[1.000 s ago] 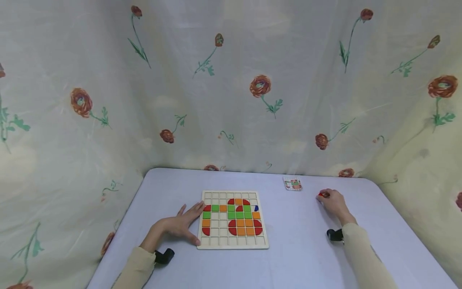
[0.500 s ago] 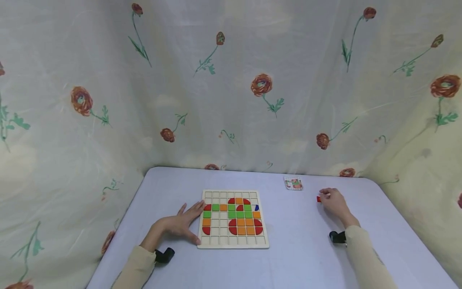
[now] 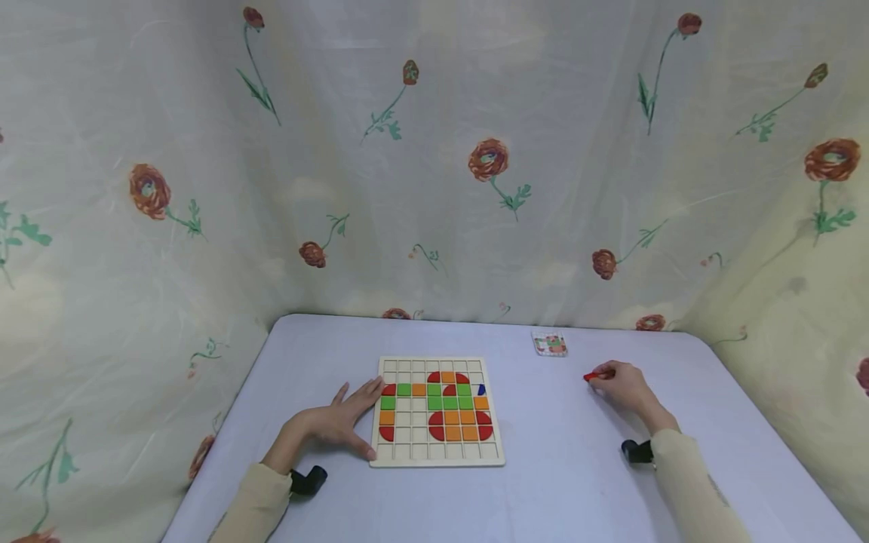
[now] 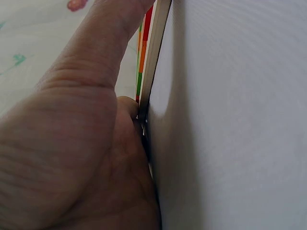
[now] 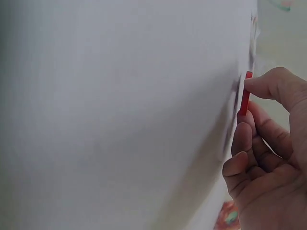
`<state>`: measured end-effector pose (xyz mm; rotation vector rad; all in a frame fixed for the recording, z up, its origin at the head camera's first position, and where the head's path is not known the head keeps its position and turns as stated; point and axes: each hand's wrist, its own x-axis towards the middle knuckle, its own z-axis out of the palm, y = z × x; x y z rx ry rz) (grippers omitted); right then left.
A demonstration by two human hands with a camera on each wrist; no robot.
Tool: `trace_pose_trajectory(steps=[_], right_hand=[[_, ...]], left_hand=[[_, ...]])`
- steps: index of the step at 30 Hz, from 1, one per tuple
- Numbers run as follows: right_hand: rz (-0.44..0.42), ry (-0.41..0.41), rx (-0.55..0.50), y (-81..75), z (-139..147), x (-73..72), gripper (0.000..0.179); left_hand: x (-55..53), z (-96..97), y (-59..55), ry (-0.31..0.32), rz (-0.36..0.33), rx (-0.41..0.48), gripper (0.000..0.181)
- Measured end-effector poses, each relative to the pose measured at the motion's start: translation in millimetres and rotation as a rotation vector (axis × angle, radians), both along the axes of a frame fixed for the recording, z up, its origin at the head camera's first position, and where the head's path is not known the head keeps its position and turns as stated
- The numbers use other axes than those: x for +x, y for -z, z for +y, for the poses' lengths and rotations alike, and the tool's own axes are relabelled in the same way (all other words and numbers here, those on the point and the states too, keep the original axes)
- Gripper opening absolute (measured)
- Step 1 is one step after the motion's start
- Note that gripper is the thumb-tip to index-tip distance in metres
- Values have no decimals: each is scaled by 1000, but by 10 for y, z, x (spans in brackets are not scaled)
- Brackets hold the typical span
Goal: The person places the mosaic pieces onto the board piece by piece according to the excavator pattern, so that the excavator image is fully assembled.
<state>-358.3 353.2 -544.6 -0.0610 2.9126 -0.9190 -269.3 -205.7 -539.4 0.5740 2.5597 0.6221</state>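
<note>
A pale square grid board (image 3: 434, 453) lies on the table, with red, orange and green tiles in several cells and a small blue piece (image 3: 481, 390) near its right edge. My left hand (image 3: 335, 422) rests against the board's left edge, fingers spread and thumb at the near corner. The left wrist view shows that thumb along the board's side. To the right of the board, my right hand (image 3: 626, 386) pinches a thin red tile (image 5: 245, 94) between thumb and fingertips, just above the table. The tile's full outline cannot be made out.
A small patterned card (image 3: 550, 345) lies at the back of the table (image 3: 543, 467), between the board and my right hand. Flowered curtains (image 3: 434, 188) hang behind the table and at both sides.
My right hand has turned and moved slightly left and down with the red tile, which now sticks out at the fingertips. The left hand and board stay put.
</note>
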Motion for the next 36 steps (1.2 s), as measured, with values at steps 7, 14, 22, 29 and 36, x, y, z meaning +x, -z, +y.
trace_pose_trajectory(steps=[7,14,22,29,36], right_hand=[[73,-113,-31,-186,-570,133,28],[81,-318,-89,-339,-1443,412,19],[42,-595,-89,-342,-2368,736,17],[26,-714,-73,-267,-2927,794,17],[39,-730,22,-196,-3172,771,20]], left_hand=[[-1,0,-18,3,-2,2,125],[-15,-9,-10,11,1,-9,124],[-12,-6,14,15,2,-8,125],[-36,-15,26,13,-2,-11,124],[-34,-25,-8,19,-5,-19,124]])
